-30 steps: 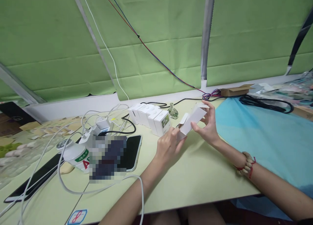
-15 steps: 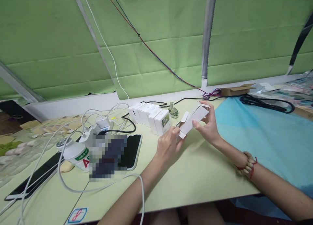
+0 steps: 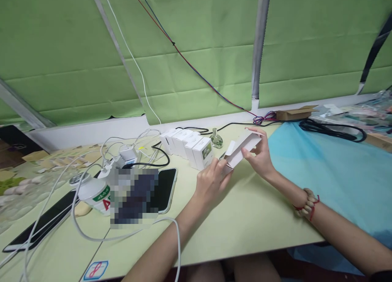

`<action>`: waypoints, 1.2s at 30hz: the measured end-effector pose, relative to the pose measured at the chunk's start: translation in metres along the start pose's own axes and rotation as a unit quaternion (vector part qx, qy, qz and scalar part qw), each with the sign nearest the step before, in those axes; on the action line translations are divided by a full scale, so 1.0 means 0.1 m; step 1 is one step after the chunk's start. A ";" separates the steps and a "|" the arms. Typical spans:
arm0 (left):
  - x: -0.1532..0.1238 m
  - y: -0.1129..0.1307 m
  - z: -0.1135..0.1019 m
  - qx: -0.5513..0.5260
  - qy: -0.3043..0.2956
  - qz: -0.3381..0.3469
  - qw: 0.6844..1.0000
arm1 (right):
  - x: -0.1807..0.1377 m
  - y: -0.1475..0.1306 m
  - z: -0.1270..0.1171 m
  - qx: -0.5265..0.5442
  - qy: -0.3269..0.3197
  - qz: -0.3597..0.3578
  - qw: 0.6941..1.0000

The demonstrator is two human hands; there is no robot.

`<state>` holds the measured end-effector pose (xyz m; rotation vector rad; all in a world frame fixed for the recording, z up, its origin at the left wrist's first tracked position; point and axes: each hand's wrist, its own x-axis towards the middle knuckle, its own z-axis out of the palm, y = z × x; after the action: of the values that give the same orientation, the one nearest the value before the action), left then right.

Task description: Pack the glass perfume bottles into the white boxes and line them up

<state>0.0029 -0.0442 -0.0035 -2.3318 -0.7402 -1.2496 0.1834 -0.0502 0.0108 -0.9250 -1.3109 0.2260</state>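
1. Head view, hands: the left hand (image 3: 211, 180) pinches the near end of a small white carton (image 3: 241, 149), its fingers closed on the open flap there. The right hand (image 3: 260, 155) clamps the far end of the carton, thumb on the upper face and fingers behind.
2. Head view, carton position: the carton is held tilted just above the table (image 3: 245, 224), clear of the surface, between a row of white boxes (image 3: 190, 145) and a blue cloth (image 3: 337, 171).
3. Head view, change: compared with one second ago, the carton sits slightly flatter and both grips have shifted a little, the left one closer on the flap. Judgement: the near end is being folded shut; closure is not complete.
4. Head view, surroundings: a small glass bottle (image 3: 217, 139) stands just beside the row of boxes, apart from both hands. A phone (image 3: 167, 188), white cables (image 3: 92, 171) and a white jar (image 3: 92, 192) lie to the left, well apart from the carton.
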 end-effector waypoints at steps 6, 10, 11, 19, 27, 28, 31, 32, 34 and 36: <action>0.01 0.00 -0.01 0.013 -0.003 0.002 1.000 | -0.01 -0.04 0.01 -0.006 -0.006 -0.001 1.000; 0.01 0.00 0.00 0.017 0.002 0.004 1.000 | 0.01 -0.04 -0.01 -0.016 -0.015 0.004 1.000; 0.01 0.00 0.00 0.014 0.004 0.002 1.000 | 0.01 -0.04 -0.02 -0.019 -0.019 0.000 1.000; -0.05 0.00 0.03 -0.056 -0.017 -0.079 0.995 | 0.01 -0.08 -0.05 -0.077 -0.024 -0.076 0.994; -0.03 0.03 0.04 -0.059 -0.014 -0.011 0.998 | -0.07 -0.04 0.08 0.030 0.015 0.026 0.999; -0.03 0.02 0.04 -0.055 -0.008 0.000 0.998 | -0.07 -0.04 0.09 0.024 0.036 0.034 0.998; -0.04 0.01 0.06 -0.049 -0.003 0.010 0.999 | -0.06 -0.04 0.11 0.024 0.071 0.053 0.996; -0.05 0.00 0.06 -0.049 -0.004 0.005 0.999 | -0.06 -0.05 0.11 0.030 0.071 0.058 0.995; -0.06 0.00 0.07 -0.051 -0.007 -0.012 0.999 | -0.06 -0.05 0.11 0.040 0.065 0.062 0.995; -0.06 0.00 0.07 -0.056 -0.011 -0.021 0.998 | -0.06 -0.05 0.10 0.041 0.059 0.056 0.996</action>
<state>0.0043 -0.0424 -0.0124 -2.4344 -0.7474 -1.3174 0.1706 -0.0523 0.0096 -0.9287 -1.1347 0.3052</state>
